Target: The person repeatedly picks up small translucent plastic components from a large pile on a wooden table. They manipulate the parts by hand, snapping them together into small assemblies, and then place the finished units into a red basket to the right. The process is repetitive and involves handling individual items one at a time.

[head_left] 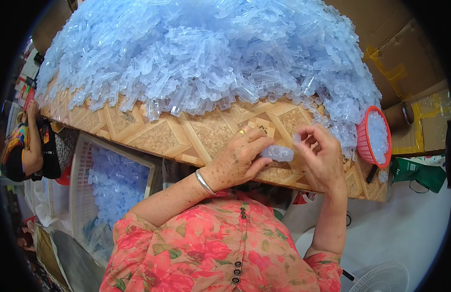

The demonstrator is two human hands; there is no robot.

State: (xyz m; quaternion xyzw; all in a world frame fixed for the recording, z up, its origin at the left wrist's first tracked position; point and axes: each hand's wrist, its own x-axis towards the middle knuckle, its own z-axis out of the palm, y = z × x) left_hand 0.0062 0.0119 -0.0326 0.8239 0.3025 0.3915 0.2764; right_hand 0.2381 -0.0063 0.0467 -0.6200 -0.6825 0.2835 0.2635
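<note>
Close to the near edge of the table, my left hand (239, 156) is closed on a short clear plastic case (279, 153), gripped by its left end between thumb and fingers. Just to the right, my right hand (323, 158) is raised with thumb and fingertips pinched on a small translucent plastic piece (297, 138), whose exact kind is too small to tell. The two pieces are apart. Beyond both hands rises a large heap of pale blue clear plastic parts (201, 58), many long and flat, some with round ends.
The wood-patterned tabletop (152, 141) has a curving near edge. A red basket (364, 138) of small clear parts stands at the right. Lower left is a white crate (78, 180) of plastic pieces. Cardboard boxes (400, 58), a green bag (425, 170) and a fan (383, 278) are rightward; another person (33, 151) is far left.
</note>
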